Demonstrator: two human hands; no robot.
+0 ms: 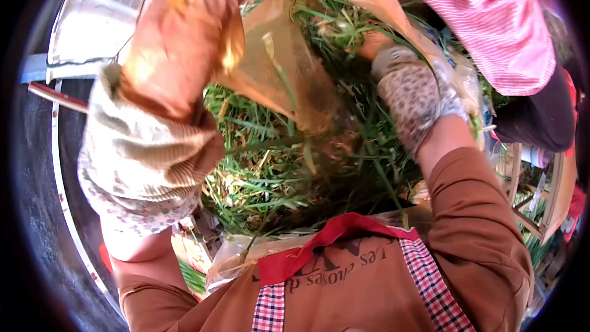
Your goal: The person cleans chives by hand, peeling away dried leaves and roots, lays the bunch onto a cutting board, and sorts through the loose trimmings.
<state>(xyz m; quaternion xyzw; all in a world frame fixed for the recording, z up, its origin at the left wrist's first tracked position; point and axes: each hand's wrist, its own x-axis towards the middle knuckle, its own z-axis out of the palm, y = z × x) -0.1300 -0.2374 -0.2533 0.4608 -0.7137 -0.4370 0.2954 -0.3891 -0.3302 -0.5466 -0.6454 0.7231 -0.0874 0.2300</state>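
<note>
My left hand (203, 31), in an orange glove with a patterned cuff, is raised at the upper left and closed on the edge of an orange translucent plastic bag (264, 55). Below and behind the bag lies a large heap of green stalks and leaves (264, 166). My right hand (387, 55), in a glove with a spotted cuff, reaches into the greens at the upper right, beneath the bag's raised rim. Its fingers are partly hidden by leaves, so what they grip cannot be made out.
A person's pink striped sleeve (491, 31) and dark-clothed leg (534, 117) are close on the right. A wooden frame (556, 190) stands at the right edge. A white panel (98, 18) is at the upper left, beside a dark surface (37, 178).
</note>
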